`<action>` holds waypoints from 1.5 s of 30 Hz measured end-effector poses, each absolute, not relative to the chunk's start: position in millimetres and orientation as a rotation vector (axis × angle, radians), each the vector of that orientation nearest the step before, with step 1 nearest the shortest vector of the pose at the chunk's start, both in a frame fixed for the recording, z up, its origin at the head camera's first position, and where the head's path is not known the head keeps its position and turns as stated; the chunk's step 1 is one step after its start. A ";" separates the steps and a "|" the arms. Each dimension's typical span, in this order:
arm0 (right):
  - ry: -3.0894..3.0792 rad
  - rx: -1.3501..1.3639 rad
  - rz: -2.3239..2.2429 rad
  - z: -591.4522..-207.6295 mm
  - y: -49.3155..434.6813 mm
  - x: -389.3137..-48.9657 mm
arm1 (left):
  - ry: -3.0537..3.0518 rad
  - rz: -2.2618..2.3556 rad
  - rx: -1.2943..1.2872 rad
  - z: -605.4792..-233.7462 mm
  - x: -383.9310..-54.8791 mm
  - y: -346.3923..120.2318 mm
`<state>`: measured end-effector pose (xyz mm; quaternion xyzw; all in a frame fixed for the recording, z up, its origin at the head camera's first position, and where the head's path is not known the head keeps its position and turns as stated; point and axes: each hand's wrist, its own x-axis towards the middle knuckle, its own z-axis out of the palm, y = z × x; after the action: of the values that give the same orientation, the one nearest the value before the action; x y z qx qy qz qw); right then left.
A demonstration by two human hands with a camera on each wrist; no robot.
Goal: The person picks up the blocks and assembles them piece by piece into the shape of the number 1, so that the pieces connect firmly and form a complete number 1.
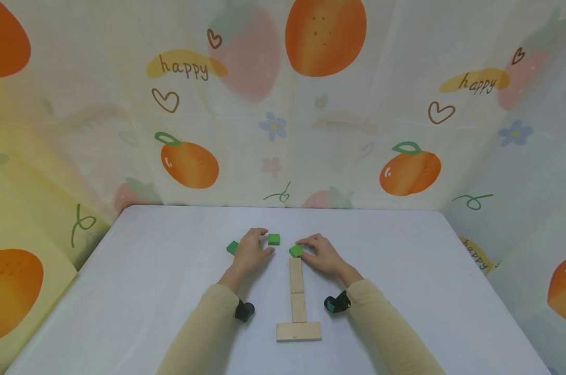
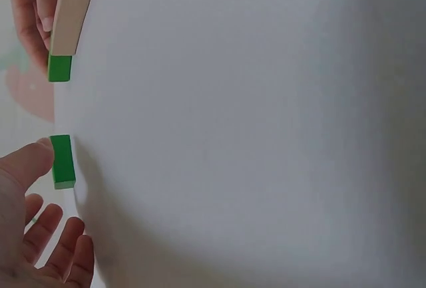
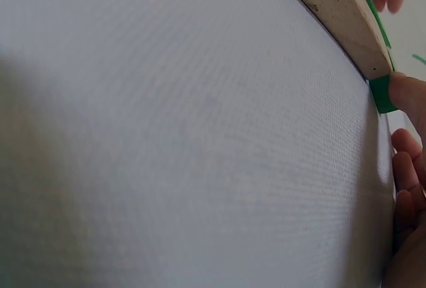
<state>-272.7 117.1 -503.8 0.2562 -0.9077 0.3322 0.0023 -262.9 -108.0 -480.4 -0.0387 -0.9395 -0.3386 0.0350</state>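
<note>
My right hand (image 1: 325, 256) pinches a small green block (image 1: 295, 251) between thumb and fingers. That block sits at the far end of two plain wooden planks (image 1: 296, 276) laid end to end. In the right wrist view, the thumb (image 3: 407, 95) is against the green block (image 3: 381, 95), close by the plank's end. My left hand (image 1: 249, 253) has its thumb and fingers spread apart, with a second green block (image 1: 274, 239) just beyond them. In the left wrist view, the thumb tip overlaps this block (image 2: 63, 160). A third green block (image 1: 232, 247) lies left of that hand, partly hidden by it.
Crosswise at the near end of the planks lies another wooden block (image 1: 299, 332). Everything rests on a white table (image 1: 405, 271), backed by a fruit-printed cloth (image 1: 311, 130). Each wrist carries a small black camera (image 1: 244, 311).
</note>
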 end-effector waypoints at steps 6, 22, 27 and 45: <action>-2.827 0.813 1.053 -506.0 117.8 -274.4 | -2.880 -1.023 -0.107 -487.8 -269.2 -102.5; -2.827 0.820 1.063 -505.7 116.6 -274.0 | -2.925 -0.916 -0.025 -491.1 -276.3 -97.1; -2.830 0.800 1.059 -506.9 115.9 -274.9 | -2.924 -0.882 -0.029 -492.9 -277.7 -96.5; -2.813 0.819 1.055 -504.0 116.1 -272.0 | -2.900 -0.960 -0.034 -485.9 -273.5 -97.1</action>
<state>-272.0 116.1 -504.0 0.2629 -0.9033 0.3387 0.0139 -273.5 -97.1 -485.9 -0.0112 -0.9484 -0.3139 0.0433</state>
